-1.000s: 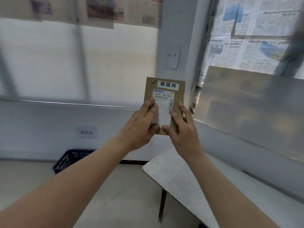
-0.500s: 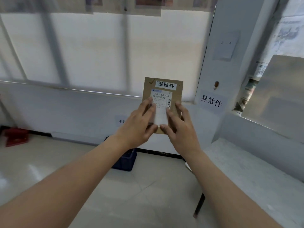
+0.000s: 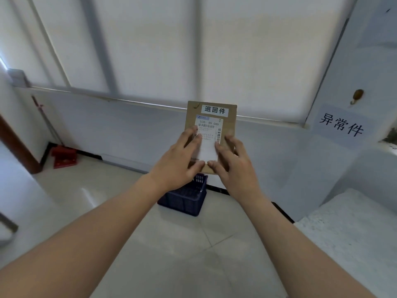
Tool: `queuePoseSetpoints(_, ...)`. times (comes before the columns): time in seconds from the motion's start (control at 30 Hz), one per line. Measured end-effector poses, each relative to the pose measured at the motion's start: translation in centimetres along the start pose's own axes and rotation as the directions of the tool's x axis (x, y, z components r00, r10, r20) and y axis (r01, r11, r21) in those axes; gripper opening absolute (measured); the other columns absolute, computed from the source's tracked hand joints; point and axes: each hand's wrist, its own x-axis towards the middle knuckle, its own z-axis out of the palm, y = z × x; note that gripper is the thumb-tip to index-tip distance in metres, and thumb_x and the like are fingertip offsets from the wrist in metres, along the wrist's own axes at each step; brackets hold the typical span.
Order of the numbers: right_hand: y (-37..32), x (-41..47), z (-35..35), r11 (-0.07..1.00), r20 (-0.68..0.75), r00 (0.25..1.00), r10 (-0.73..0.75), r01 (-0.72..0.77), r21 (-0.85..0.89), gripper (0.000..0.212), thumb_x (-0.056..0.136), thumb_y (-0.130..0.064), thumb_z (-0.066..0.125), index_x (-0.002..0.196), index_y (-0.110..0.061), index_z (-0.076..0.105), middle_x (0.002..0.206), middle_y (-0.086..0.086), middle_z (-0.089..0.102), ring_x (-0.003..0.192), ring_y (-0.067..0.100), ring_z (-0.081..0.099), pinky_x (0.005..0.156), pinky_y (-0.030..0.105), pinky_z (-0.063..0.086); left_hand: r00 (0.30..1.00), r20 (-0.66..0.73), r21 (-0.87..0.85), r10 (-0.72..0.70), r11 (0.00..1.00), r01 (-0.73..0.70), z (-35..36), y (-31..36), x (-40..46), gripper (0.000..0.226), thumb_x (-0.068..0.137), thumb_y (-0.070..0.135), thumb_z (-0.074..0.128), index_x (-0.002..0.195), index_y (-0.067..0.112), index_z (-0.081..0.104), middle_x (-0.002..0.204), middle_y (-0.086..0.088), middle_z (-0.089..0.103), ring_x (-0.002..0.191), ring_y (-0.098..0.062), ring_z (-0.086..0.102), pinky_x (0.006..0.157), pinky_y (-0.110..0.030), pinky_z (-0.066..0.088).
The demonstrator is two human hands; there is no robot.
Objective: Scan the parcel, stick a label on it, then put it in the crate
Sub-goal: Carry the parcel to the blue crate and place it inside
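I hold a flat brown cardboard parcel (image 3: 229,123) upright in front of me with both hands. A white label with black characters (image 3: 214,110) sits along its top edge, and a white shipping slip with barcodes (image 3: 209,134) covers its middle. My left hand (image 3: 180,162) grips the parcel's lower left, fingers over the slip. My right hand (image 3: 234,164) grips its lower right. A dark blue plastic crate (image 3: 184,200) stands on the floor below the parcel, against the wall; my left hand hides part of it.
A white speckled table (image 3: 348,229) fills the lower right. A paper sign with black characters (image 3: 341,124) hangs on the right pillar. A red dustpan (image 3: 64,157) lies by the wall at the left, beside a brown door frame (image 3: 15,145).
The view has swung left while both hands keep the parcel centred. The table has slid to the right edge and the blue crate now lies directly under the parcel.
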Motion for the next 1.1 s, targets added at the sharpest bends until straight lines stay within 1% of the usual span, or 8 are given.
queuePoseSetpoints(0.17,3.7,4.1,4.5,0.998,0.089,0.996,0.006,-0.011,0.063,0.052,0.094,-0.023,0.076,0.142,-0.01,0.061,0.159,0.008,0.038,0.14,0.033,0.049,0.101,0.05,0.057,0.996,0.027,-0.03,-0.086,0.996,0.087,2.5,-4.5,2.9,0.077,0.093,0.035,0.07,0.155,0.005,0.037,0.164,-0.005,0.024,0.145,-0.029,0.041,0.11,-0.048,0.049)
queuePoseSetpoints(0.27,5.1,6.6,7.3,0.996,0.137,0.991,0.004,-0.016,0.082,0.053,0.094,-0.025,0.076,0.143,-0.011,0.061,0.159,0.007,0.038,0.141,0.032,0.048,0.101,0.049,0.058,0.989,0.046,-0.034,-0.139,0.989,0.141,3.5,-7.4,4.1,0.078,0.093,0.036,0.071,0.156,0.004,0.037,0.164,-0.005,0.024,0.145,-0.028,0.04,0.111,-0.046,0.048)
queuePoseSetpoints(0.4,6.2,9.2,10.9,0.994,0.165,0.986,0.024,-0.041,0.102,0.053,0.094,-0.026,0.076,0.142,-0.01,0.061,0.159,0.006,0.038,0.142,0.031,0.048,0.103,0.049,0.057,0.983,0.069,-0.067,-0.172,0.982,0.176,4.7,-11.7,5.7,0.078,0.093,0.033,0.071,0.156,0.004,0.037,0.165,-0.005,0.023,0.149,-0.026,0.035,0.113,-0.046,0.047)
queuePoseSetpoints(0.53,6.7,11.5,15.2,0.994,0.186,0.981,0.06,-0.076,0.08,0.052,0.094,-0.028,0.076,0.141,-0.011,0.062,0.158,0.004,0.038,0.14,0.032,0.049,0.102,0.05,0.057,0.977,0.096,-0.09,-0.188,0.976,0.197,5.8,-16.6,6.9,0.077,0.093,0.032,0.072,0.155,0.002,0.037,0.165,-0.007,0.024,0.149,-0.027,0.034,0.115,-0.045,0.045)
queuePoseSetpoints(0.63,6.8,13.3,19.1,0.995,0.201,0.976,0.079,-0.09,0.05,0.052,0.094,-0.03,0.076,0.14,-0.01,0.062,0.157,0.005,0.04,0.139,0.032,0.051,0.101,0.049,0.057,0.974,0.111,-0.115,-0.197,0.971,0.209,6.6,-21.3,7.6,0.077,0.091,0.031,0.074,0.153,0.001,0.04,0.164,-0.008,0.027,0.149,-0.026,0.034,0.115,-0.046,0.044)
queuePoseSetpoints(0.73,6.3,15.2,23.9,0.99,0.216,0.968,0.125,-0.136,0.039,0.053,0.094,-0.031,0.075,0.141,-0.01,0.062,0.157,0.003,0.04,0.14,0.029,0.049,0.104,0.048,0.056,0.969,0.139,-0.145,-0.203,0.964,0.223,7.1,-26.9,8.0,0.078,0.091,0.032,0.074,0.154,0.001,0.04,0.164,-0.006,0.027,0.148,-0.024,0.034,0.114,-0.046,0.045)
queuePoseSetpoints(0.9,5.1,18.3,31.7,0.98,0.22,0.956,0.194,-0.2,0.006,0.053,0.093,-0.03,0.077,0.14,-0.009,0.063,0.156,0.005,0.042,0.14,0.027,0.05,0.104,0.047,0.056,0.967,0.198,-0.185,-0.161,0.962,0.198,7.8,-36.4,8.8,0.079,0.09,0.032,0.076,0.153,-0.001,0.041,0.164,-0.007,0.028,0.148,-0.025,0.035,0.113,-0.046,0.047)
queuePoseSetpoints(1.1,4.3,21.3,38.8,0.954,0.247,0.923,0.296,-0.297,-0.036,0.055,0.092,-0.035,0.078,0.14,-0.012,0.064,0.156,0.004,0.043,0.139,0.028,0.05,0.105,0.048,0.055,0.95,0.286,-0.217,-0.123,0.958,0.189,8.5,-45.0,10.1,0.08,0.091,0.031,0.076,0.152,-0.006,0.04,0.165,-0.011,0.028,0.151,-0.028,0.032,0.12,-0.041,0.039)
